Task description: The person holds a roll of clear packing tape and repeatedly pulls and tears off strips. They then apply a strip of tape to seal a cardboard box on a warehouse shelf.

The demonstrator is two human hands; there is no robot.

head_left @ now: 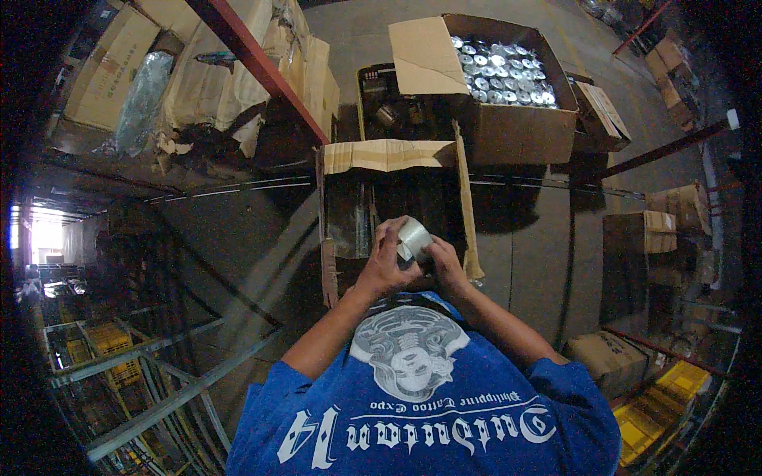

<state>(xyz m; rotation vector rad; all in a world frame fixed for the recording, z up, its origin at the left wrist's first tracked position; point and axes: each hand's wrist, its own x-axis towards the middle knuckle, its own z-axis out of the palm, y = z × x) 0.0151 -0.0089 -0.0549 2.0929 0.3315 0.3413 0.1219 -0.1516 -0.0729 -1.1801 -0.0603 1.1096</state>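
Note:
A roll of pale, shiny tape (417,236) is held up in front of my chest, tilted. My left hand (387,260) grips its left side, with the fingers bent over the top edge and the thumb below. From the right, my right hand (444,265) pinches the lower right rim. Both hands are above the near part of an open cardboard box (389,155), whose flaps stand up. The box's inside is dark, and a strip of clear plastic shows at its left.
Beyond stands a large carton (520,135) filled with rows of shiny round metal pieces. A dark crate (377,87) sits beside it. Big cartons (119,75) stand at far left behind a red post (254,59). Metal racks (159,381) and yellow crates (663,412) flank me.

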